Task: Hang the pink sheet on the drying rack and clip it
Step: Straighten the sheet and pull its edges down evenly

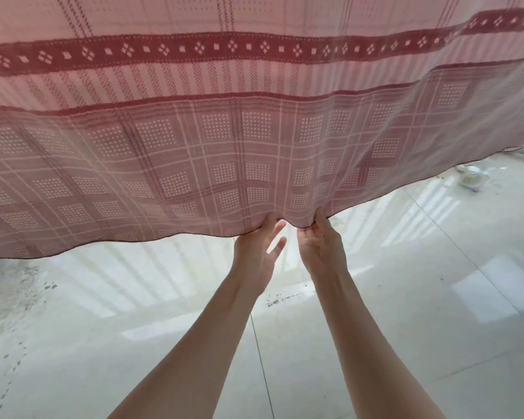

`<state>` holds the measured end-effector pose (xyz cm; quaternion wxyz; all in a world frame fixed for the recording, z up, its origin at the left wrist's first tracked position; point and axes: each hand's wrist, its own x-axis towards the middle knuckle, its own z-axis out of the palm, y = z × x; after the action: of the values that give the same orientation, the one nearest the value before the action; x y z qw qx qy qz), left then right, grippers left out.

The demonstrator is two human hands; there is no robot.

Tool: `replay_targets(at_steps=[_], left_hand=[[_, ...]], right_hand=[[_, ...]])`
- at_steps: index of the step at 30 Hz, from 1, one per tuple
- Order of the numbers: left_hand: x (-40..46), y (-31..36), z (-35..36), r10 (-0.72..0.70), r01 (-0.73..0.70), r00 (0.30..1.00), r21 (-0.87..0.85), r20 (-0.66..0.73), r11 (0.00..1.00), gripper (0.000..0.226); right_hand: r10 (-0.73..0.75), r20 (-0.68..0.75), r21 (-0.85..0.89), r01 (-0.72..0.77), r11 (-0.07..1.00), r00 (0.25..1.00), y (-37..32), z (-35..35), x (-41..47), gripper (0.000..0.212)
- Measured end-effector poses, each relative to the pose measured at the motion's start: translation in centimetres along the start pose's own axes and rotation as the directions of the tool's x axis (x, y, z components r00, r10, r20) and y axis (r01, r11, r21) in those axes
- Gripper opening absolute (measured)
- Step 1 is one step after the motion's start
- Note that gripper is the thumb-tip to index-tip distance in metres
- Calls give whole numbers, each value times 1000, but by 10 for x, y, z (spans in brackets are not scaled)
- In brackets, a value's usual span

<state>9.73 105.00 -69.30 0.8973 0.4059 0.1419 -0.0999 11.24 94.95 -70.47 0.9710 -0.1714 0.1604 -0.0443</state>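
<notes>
- Along the lower hem of the pink sheet (254, 140), both hands work close together, near the hem's middle.
- Sheet fills the upper part of the view and hangs from above; drying rack and clips not visible.
- Left hand (256, 252): thumb on the near face of the hem, other fingers partly behind the fabric, two lower fingers loose and apart. Reads as a pinch on the hem.
- Right hand (322, 249): fingers curled up, pinching the hem just beside the left.
- Hem dips into a small fold between the two grips; likely held so to pull the cloth taut and level.
- Tiled floor (375, 328) below, glossy, with specks of dirt.
- Judgement: sheet looks already draped; clipping not yet seen.
</notes>
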Motion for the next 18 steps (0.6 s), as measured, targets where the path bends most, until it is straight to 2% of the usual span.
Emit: replay_targets(at_steps=[5, 12, 16, 18], left_hand=[[7, 5, -4, 71, -73, 987, -12, -142, 997, 9], [18, 13, -13, 117, -118, 973, 8, -201, 993, 11], [23, 12, -13, 129, -131, 971, 4, -202, 991, 8], [25, 11, -12, 133, -133, 971, 14, -201, 991, 7]], right_hand=[[61, -6, 21, -61, 998, 998, -31, 2, 11, 13], [-167, -4, 29, 167, 986, 986, -118, -3, 53, 16], [-251, -74, -115, 242, 963, 965, -152, -12, 62, 11], [-254, -85, -122, 243, 962, 963, -155, -17, 62, 9]])
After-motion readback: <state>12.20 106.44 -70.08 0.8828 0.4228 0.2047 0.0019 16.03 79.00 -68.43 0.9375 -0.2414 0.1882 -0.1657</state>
